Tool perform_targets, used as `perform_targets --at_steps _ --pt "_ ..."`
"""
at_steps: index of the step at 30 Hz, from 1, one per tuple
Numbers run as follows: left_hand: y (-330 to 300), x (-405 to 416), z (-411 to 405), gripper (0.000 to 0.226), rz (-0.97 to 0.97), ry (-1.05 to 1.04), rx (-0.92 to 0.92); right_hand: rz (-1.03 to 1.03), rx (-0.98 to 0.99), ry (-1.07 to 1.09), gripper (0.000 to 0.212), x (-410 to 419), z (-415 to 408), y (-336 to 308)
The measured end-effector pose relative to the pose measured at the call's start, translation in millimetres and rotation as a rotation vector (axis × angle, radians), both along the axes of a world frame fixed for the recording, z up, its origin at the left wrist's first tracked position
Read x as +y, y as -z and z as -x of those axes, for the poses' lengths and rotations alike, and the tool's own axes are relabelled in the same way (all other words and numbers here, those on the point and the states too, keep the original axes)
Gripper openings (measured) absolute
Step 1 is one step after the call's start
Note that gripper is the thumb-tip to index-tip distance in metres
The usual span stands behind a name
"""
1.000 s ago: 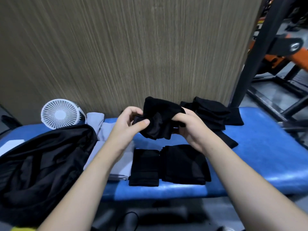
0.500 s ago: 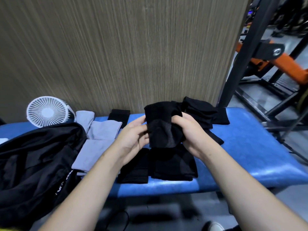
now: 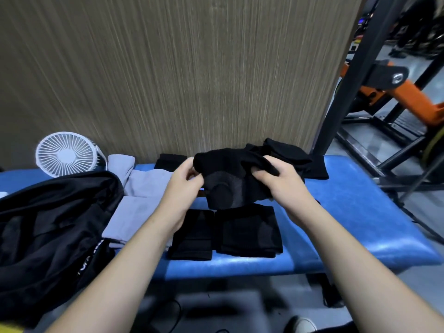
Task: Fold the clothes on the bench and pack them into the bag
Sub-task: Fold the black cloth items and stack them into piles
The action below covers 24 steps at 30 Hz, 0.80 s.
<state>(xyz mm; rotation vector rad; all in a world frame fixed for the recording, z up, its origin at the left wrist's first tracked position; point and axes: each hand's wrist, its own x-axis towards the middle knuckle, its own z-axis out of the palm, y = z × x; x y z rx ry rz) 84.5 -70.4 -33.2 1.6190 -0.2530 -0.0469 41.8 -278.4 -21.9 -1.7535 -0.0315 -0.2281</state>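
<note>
Both my hands hold a crumpled black garment (image 3: 228, 179) above the blue bench (image 3: 360, 212). My left hand (image 3: 182, 188) grips its left edge and my right hand (image 3: 281, 183) grips its right side. Below it lie two folded black pieces, a narrow one (image 3: 192, 236) and a wider one (image 3: 249, 231). A loose black pile (image 3: 293, 157) sits behind my right hand. Grey folded clothes (image 3: 134, 203) lie left of centre. The open black bag (image 3: 48, 231) rests on the bench's left end.
A white fan (image 3: 66, 153) stands at the back left against the wood-grain wall (image 3: 192, 68). Another small black piece (image 3: 169, 161) lies by the wall. A black post (image 3: 346, 75) and orange gym frame (image 3: 408, 97) stand to the right. Cables lie on the floor below.
The garment has been turned and spread wider between my hands, which moved apart. My view has shifted a little to the right.
</note>
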Motion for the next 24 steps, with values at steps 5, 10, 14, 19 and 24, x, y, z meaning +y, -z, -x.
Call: perform_targets --at_steps 5,10,14,19,24 --pt "1.1 15.1 -7.4 0.012 -0.129 -0.201 -0.058 0.302 -0.076 0.182 0.022 -30.2 2.8 2.9" --pt "-0.3 17.9 -3.0 0.032 -0.001 -0.123 -0.083 0.159 -0.019 0.168 0.026 -41.1 17.2 -4.1" --pt "0.3 23.0 2.2 0.038 0.077 -0.047 -0.055 0.085 0.099 0.076 0.051 -53.8 29.3 -1.7" --pt "1.0 28.4 13.1 0.020 0.175 0.027 0.085 0.091 0.119 0.029 0.056 -72.7 41.5 -0.3" --pt "8.5 18.4 22.1 0.040 0.052 0.014 0.142 0.064 0.133 -0.060 0.052 -86.3 55.3 6.5"
